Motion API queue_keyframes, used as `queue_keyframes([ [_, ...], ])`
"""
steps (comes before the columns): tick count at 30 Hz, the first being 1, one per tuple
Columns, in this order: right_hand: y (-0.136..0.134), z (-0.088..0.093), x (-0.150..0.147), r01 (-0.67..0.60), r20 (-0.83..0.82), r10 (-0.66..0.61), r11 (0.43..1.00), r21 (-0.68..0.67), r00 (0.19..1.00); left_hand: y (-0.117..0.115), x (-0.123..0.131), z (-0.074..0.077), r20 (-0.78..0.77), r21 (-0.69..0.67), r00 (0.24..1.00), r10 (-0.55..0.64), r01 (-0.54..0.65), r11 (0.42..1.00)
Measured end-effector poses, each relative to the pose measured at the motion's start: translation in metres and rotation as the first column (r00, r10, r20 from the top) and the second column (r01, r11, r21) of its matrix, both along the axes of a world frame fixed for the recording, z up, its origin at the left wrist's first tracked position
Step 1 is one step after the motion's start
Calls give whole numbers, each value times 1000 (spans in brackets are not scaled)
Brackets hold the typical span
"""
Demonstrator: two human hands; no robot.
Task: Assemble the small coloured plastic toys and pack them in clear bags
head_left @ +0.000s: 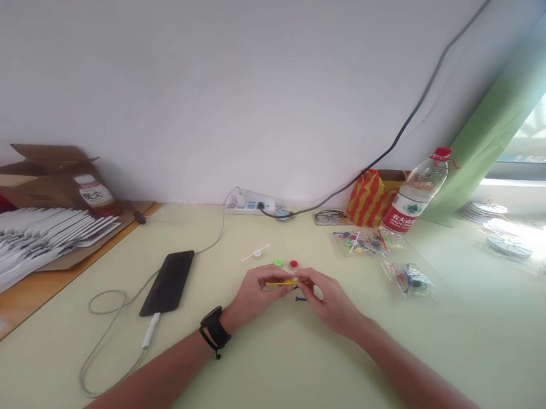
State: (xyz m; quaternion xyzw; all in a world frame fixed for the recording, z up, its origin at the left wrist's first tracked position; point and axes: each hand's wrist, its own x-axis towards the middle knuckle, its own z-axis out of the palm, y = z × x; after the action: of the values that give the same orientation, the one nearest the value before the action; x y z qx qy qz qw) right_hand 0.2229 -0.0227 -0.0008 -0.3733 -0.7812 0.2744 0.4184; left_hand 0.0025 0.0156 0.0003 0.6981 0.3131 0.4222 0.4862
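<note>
The pale green tabletop (pixel 262 376) carries all items listed here. At its right rear stands a clear plastic water bottle with a red cap and a red-and-white label (pixel 402 209), upright. On the left side lies a flat black smartphone (pixel 169 283), a white cable plugged into its near end.

The left hand (pixel 254 293), with a black watch on its wrist, has thumb and forefinger clamped on a slender yellow plastic piece (pixel 277 284). The right hand (pixel 328 299) has its fingertips pinched on the right end of the same piece, which is held roughly level between the hands, above the table; the exact contact is partly hidden.

Beyond the left hand lies a thin white plastic rod with a round part (pixel 257 253). Just beyond the fingers sit a small round red piece (pixel 294 264) and a small round bright green piece (pixel 278 263), apart. A small blue plastic piece (pixel 301 299) shows beside the right hand, partly covered.
</note>
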Motion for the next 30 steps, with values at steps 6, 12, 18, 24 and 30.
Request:
queue_keyframes([
  [6,1,-4,2,10,30,-11,999,41,999,-2,1,-1,30,15,1000,-8,8,1000],
  [12,1,-3,5,0,33,-2,998,59,999,-3,1,1,48,17,999,16,-16,1000],
  [18,1,-3,5,2,59,-4,999,43,998,-2,-2,0,8,121,999,49,-50,991],
  [24,1,3,5,8,-23,-10,994,-108,1000,-1,-3,0,-56,203,996,72,-59,977],
  [30,3,10,4,-90,-256,-3,931,-352,967,-4,-1,4,-45,157,999,16,-9,988],
])
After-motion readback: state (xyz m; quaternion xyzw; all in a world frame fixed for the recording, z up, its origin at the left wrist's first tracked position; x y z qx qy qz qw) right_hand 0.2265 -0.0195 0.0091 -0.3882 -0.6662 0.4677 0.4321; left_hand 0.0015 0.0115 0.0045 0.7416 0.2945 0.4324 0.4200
